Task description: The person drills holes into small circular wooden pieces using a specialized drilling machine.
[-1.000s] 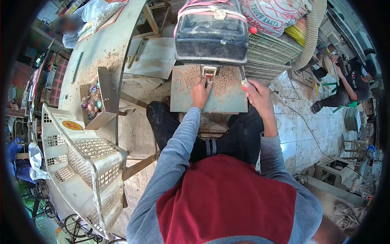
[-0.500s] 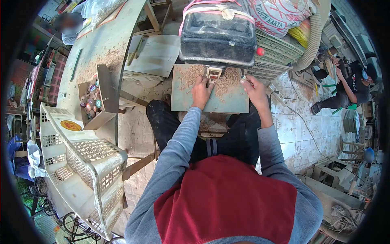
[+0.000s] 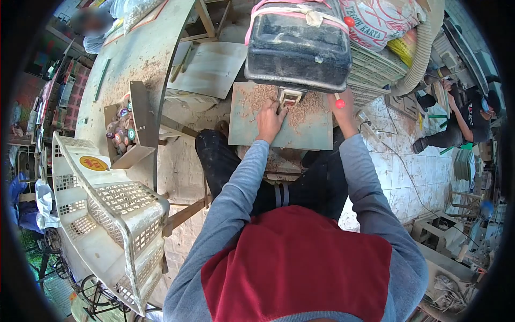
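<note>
I sit at a small machine with a dusty black housing (image 3: 298, 45). Its grey-green work plate (image 3: 316, 137) is strewn with wood shavings. My left hand (image 3: 270, 121) reaches to the white-and-red fixture (image 3: 290, 97) under the machine head, its fingertips pinched on a small workpiece that they mostly hide. At the machine's right side, my right hand (image 3: 345, 111) is closed around a feed lever with a red knob (image 3: 339, 103). A second red knob (image 3: 349, 21) stands higher on the housing.
A white plastic basket (image 3: 107, 214) lies tilted at my left. Above it an open box holds several small coloured pieces (image 3: 119, 134). Printed sacks (image 3: 375, 19), crates and a ribbed hose (image 3: 421, 59) crowd the back right. Another person (image 3: 466, 115) sits at the far right.
My right hand has moved up and right along the machine's side with the lever. The upper red knob has swung higher. My left hand stays at the fixture.
</note>
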The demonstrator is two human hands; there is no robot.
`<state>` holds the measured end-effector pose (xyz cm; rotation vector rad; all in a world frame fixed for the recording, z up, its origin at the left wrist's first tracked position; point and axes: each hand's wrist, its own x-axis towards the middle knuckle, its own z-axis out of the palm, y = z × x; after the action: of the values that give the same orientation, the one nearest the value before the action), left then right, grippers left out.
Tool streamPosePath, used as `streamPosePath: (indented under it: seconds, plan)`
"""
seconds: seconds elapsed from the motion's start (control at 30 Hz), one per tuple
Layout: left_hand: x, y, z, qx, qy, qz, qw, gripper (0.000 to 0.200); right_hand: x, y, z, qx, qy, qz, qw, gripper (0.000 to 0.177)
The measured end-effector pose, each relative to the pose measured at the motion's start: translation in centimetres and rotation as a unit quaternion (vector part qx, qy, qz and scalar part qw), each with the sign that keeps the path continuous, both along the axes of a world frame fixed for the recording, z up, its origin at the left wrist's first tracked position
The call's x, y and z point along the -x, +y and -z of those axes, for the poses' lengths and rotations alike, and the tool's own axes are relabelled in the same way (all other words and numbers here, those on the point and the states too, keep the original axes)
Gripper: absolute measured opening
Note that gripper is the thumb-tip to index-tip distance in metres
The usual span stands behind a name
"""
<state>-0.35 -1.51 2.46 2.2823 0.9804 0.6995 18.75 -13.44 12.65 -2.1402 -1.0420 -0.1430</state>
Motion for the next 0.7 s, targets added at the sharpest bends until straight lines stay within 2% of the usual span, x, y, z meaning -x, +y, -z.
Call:
streamPosePath:
  seconds: [0.07,0.13,0.33,0.47,0.53,0.6,0.63,0.67,0.7]
  plan:
    - [0.0,-0.1,-0.4,0.012,0.011,-0.002,1.0,0.029,-0.7,0.4,0.6,-0.004,-0.027,-0.002,1.0,0.029]
    - [0.1,0.0,-0.7,0.015,0.016,-0.002,1.0,0.028,-0.2,1.0,-0.6,-0.078,-0.068,0.018,0.994,0.03]
    - [0.0,0.1,-0.3,0.024,0.003,0.001,1.0,0.027,-3.8,3.2,-1.3,-0.071,-0.149,0.001,0.986,0.028]
    - [-0.1,0.1,0.8,0.001,-0.034,0.013,0.999,0.027,-3.4,2.9,-0.8,-0.098,-0.145,0.0,0.985,0.026]
    - [-0.2,0.2,1.0,-0.007,-0.056,0.003,0.998,0.027,-1.7,1.4,-1.4,-0.058,-0.143,-0.008,0.988,0.025]
    - [-0.2,0.3,1.4,-0.011,-0.061,0.002,0.998,0.027,-3.1,-0.8,1.0,-0.07,-0.124,-0.163,0.976,0.025]
    - [-0.4,0.5,1.6,-0.009,-0.06,0.001,0.998,0.027,-1.9,-2.6,-1.8,0.082,0.136,-0.158,0.975,0.027]
    - [-0.5,0.6,1.4,-0.01,-0.065,-0.003,0.998,0.027,0.0,-4.9,-4.7,0.229,0.384,-0.136,0.884,0.03]
    - [-0.3,0.5,1.4,-0.001,-0.054,0.0,0.999,0.028,0.4,-7.1,-4.4,0.148,0.487,-0.174,0.843,0.038]
